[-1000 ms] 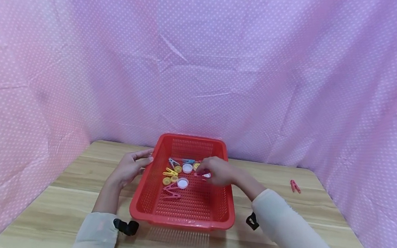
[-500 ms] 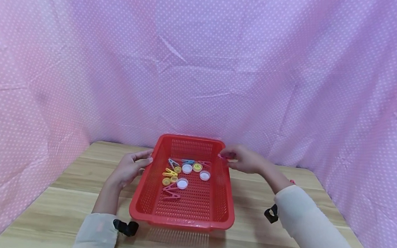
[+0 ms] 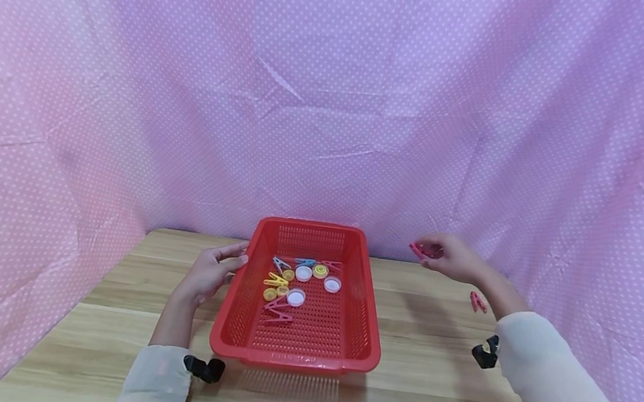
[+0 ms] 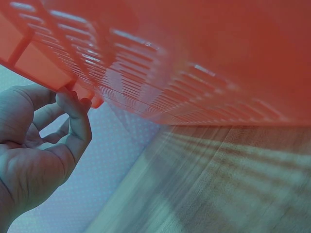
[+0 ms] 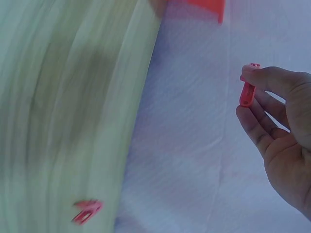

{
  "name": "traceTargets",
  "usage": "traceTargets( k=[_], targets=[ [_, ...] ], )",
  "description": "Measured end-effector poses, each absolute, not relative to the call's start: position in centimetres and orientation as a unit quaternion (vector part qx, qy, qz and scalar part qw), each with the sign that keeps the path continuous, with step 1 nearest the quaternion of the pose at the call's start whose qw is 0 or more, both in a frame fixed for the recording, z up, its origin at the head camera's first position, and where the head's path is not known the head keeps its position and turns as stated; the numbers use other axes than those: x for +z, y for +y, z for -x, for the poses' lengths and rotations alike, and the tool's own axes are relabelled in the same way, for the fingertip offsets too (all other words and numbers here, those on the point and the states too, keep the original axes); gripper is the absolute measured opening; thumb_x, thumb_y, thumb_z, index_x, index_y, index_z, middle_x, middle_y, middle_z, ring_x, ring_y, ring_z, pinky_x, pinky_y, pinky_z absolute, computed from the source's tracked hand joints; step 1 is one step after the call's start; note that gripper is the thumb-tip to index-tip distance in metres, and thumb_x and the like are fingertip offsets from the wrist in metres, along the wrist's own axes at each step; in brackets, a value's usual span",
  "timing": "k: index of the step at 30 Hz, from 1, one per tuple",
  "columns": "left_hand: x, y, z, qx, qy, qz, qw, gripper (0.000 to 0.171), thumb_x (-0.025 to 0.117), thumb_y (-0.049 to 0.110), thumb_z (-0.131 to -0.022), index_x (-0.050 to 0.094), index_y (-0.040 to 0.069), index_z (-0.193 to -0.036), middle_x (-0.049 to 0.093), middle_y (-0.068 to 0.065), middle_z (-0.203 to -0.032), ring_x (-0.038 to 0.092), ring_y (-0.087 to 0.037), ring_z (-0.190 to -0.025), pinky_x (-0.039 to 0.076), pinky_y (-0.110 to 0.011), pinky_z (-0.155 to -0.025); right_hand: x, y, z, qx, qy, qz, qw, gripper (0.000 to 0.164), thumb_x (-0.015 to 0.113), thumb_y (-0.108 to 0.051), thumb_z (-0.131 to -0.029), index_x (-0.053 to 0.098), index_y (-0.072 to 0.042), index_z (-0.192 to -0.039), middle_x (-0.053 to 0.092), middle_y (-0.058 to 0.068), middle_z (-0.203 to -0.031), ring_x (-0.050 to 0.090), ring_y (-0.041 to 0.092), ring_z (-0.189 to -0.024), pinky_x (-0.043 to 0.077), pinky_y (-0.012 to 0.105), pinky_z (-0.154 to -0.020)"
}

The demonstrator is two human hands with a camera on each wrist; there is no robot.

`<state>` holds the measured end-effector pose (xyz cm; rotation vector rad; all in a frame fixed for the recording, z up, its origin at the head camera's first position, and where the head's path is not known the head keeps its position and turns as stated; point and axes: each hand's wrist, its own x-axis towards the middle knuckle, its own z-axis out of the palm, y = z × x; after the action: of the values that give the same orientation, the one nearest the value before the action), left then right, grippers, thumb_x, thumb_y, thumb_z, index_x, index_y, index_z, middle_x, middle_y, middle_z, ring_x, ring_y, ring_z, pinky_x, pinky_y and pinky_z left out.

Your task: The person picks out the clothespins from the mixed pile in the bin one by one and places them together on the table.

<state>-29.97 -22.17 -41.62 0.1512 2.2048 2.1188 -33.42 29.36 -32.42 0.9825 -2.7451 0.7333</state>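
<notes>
My left hand (image 3: 207, 274) grips the left rim of a red plastic basket (image 3: 293, 358), its thumb and curled fingers at the edge in the left wrist view. Up to the right of the basket, above the table's back edge, my right hand (image 3: 455, 260) pinches a pink clothespin (image 5: 247, 92) between thumb and fingers. Inside the basket lie pink clothespins (image 3: 278, 317), a yellow clothespin (image 3: 277, 279), blue clothespins (image 3: 305, 262), white round caps (image 3: 295, 298) and yellow round caps (image 3: 270, 294). Another pink clothespin (image 3: 477, 302) lies on the table below my right forearm.
The basket stands in the middle of a wood-grain table (image 3: 417, 362). A pink cloth with white dots (image 3: 331, 99) hangs behind the table and along both sides.
My right hand has lifted a pink clothespin out of the basket and carried it rightward past the rim. My left hand and the basket have stayed in place.
</notes>
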Motion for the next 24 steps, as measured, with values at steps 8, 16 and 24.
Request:
traceTargets(
  k=[8,16,24],
  targets=[
    [-41.6,-22.2,30.0,0.691,0.72,-0.05,0.04,0.052,0.065,0.017,-0.102,0.051,0.006,-0.151,0.053,-0.019,-0.133,0.069,-0.017,-0.098,0.061,-0.034,-0.081,-33.7,34.5,33.1,0.248,-0.931,-0.256,0.078,0.036,0.074,0.003,-0.088,0.066,0.014,-0.12,0.073,0.016,-0.096,0.07,0.026,-0.087,0.058,0.028,-0.077],
    [-41.7,-22.2,30.2,0.693,0.718,-0.05,0.036,0.052,0.065,0.017,-0.102,0.051,0.005,-0.15,0.054,-0.018,-0.132,0.07,-0.017,-0.097,0.062,-0.034,-0.081,-36.5,37.5,33.4,0.248,-0.946,-0.199,0.056,0.038,0.075,-0.003,-0.09,0.064,0.015,-0.122,0.074,0.01,-0.092,0.069,0.019,-0.084,0.056,0.023,-0.071],
    [-41.8,-22.1,30.2,0.696,0.715,-0.053,0.036,0.052,0.066,0.016,-0.101,0.051,0.005,-0.15,0.056,-0.017,-0.131,0.07,-0.016,-0.097,0.062,-0.035,-0.081,-40.1,38.7,33.1,0.239,-0.96,-0.144,0.038,0.041,0.073,-0.009,-0.093,0.064,0.011,-0.128,0.073,0.009,-0.089,0.065,0.016,-0.072,0.052,0.025,-0.059]
  ],
)
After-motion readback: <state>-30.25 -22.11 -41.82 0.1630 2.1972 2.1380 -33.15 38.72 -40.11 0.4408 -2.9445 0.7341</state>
